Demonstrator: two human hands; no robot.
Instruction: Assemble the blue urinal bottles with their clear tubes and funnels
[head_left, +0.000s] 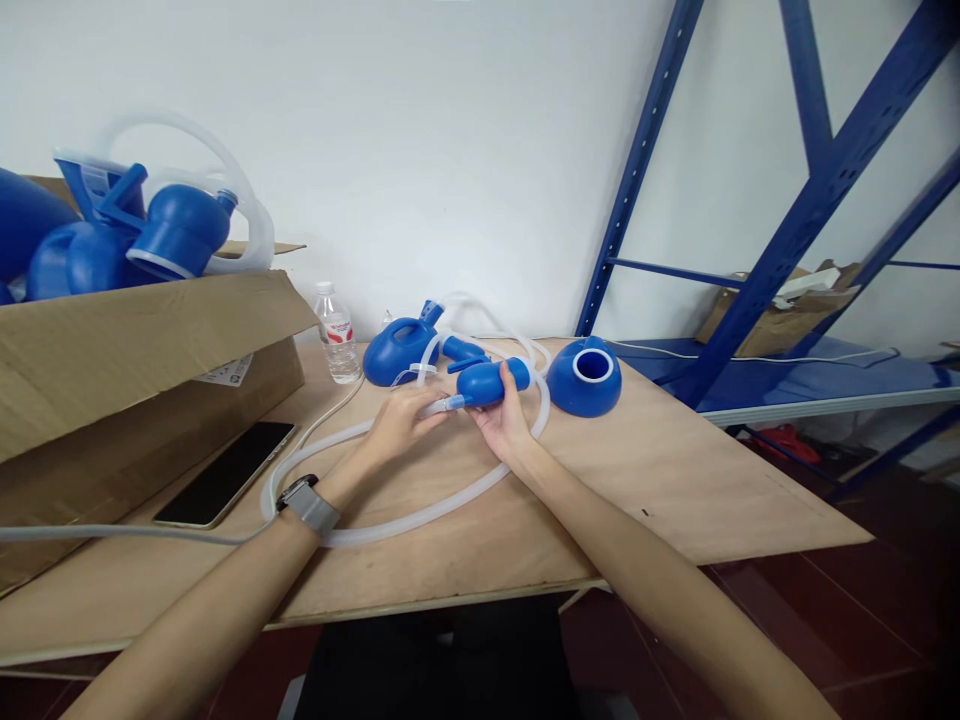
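Observation:
My right hand is wrapped round a blue plastic funnel-like piece, thumb on top. From its narrow left end runs a translucent hose, and my left hand pinches that hose close to the joint. The hose loops across the table beneath my forearms. Just behind my hands stands a blue bottle with a handle, with another blue piece beside it. To the right lies a blue bottle, its white-rimmed mouth facing me.
A cardboard box heaped with blue bottles and hoses takes up the left. Near it are a clear water bottle and a phone. A blue metal rack stands at the right, holding an open carton.

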